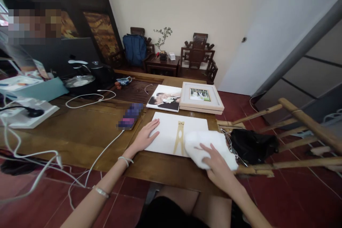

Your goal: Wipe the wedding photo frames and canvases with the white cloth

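Note:
A white rectangular panel [165, 135] lies flat on the wooden table before me. On its middle is a tan cat-shaped piece [180, 131] with a small cat head and two long legs; whether it is printed or attached I cannot tell. My left hand [146, 135] rests on the panel's left edge with its fingers stretched out. Over the right end of the panel spreads a fluffy white cloth [199, 140], hanging past the panel's edge. My right hand [213, 160] presses on this cloth, fingers partly bent into it.
Behind the panel lie a photo print [165, 99] and a pale framed picture [202, 96]. A phone [130, 115] on a white cable is to the left, with a power strip [34, 114] farther left. A bamboo rack [280, 110] holding a black bag [253, 146] stands right.

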Motion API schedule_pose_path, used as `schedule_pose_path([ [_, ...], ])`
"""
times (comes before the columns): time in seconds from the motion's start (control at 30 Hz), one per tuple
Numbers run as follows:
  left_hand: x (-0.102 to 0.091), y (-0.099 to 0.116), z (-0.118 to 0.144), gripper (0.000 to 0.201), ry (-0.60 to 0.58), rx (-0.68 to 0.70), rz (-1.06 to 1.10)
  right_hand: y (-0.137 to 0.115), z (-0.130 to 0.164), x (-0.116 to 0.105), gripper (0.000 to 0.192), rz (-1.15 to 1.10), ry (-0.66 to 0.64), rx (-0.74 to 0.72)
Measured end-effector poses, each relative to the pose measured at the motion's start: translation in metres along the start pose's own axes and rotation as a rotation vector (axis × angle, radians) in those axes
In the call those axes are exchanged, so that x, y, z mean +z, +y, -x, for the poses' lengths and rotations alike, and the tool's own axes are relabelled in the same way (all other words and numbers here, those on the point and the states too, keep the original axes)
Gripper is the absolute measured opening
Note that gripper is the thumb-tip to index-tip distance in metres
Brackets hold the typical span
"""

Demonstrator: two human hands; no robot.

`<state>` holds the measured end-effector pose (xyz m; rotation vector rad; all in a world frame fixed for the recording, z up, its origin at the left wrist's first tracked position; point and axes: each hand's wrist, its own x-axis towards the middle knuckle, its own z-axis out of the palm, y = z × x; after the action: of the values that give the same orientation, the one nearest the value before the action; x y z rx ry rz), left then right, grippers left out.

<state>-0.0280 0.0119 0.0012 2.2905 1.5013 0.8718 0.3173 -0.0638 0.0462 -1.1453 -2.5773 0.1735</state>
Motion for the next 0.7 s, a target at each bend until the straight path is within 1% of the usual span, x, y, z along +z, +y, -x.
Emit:
schedule_pose_path([
  [0.1, 0.001, -0.002, 0.000, 0.048, -0.007, 0.008, -0.004, 0.029, -0.036, 0.001, 0.041, 0.055, 0.010, 0.053],
  [0.2, 0.002, -0.004, 0.000, 0.048, -0.007, 0.014, -0.002, 0.053, -0.072, 0.000, 0.045, 0.106, 0.004, 0.104],
  [0.27, 0.003, -0.005, 0.001, 0.049, -0.003, 0.013, 0.007, 0.063, -0.090, -0.001, 0.046, 0.119, 0.009, 0.123],
  [0.33, 0.003, -0.004, 0.001, 0.049, 0.000, 0.008, 0.015, 0.067, -0.098, 0.001, 0.047, 0.125, 0.016, 0.128],
  [0.4, 0.003, -0.003, 0.001, 0.048, 0.001, 0.010, 0.022, 0.065, -0.096, 0.005, 0.048, 0.129, 0.022, 0.129],
  [0.47, 0.003, -0.002, 0.000, 0.048, 0.004, 0.018, 0.025, 0.056, -0.084, 0.008, 0.046, 0.128, 0.022, 0.125],
  [0.53, 0.002, -0.001, 0.000, 0.048, 0.010, 0.024, 0.020, 0.040, -0.065, 0.010, 0.042, 0.122, 0.027, 0.100],
  [0.7, 0.001, 0.000, -0.001, 0.048, 0.006, 0.025, 0.008, -0.011, -0.005, 0.005, 0.037, 0.054, 0.044, -0.011],
])
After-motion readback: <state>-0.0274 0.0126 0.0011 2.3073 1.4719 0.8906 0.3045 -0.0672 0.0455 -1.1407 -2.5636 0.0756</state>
